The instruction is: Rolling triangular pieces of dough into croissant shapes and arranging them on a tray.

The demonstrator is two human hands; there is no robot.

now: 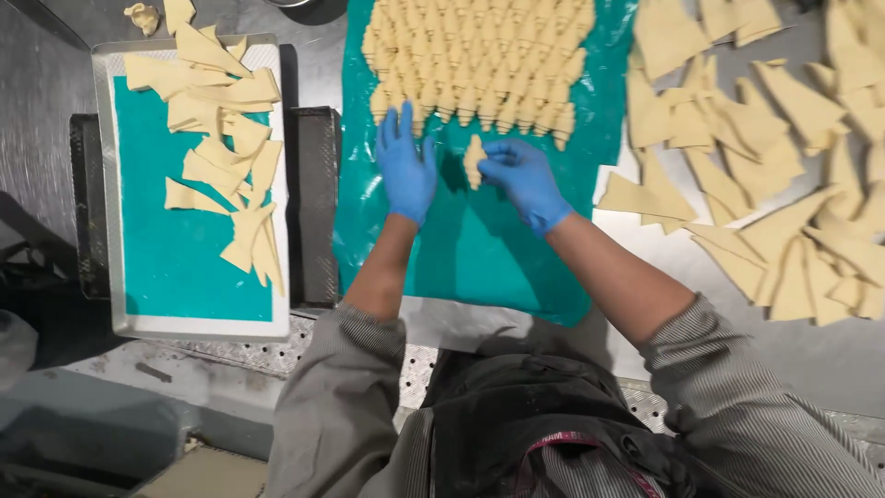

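Observation:
My right hand (522, 181), in a blue glove, pinches a small rolled piece of pale dough (474, 160) just above a teal sheet (479, 249). My left hand (407, 166), also gloved in blue, lies flat and spread on the sheet beside it, fingertips near the front row of rolled dough pieces (479, 65). Those rolled pieces stand in several tight rows at the far end of the sheet.
A metal tray (115, 231) lined in teal stands at the left with several flat dough triangles (226, 138). Many more loose dough triangles (765, 166) are spread over the steel table on the right. A dark tray edge (316, 203) sits between tray and sheet.

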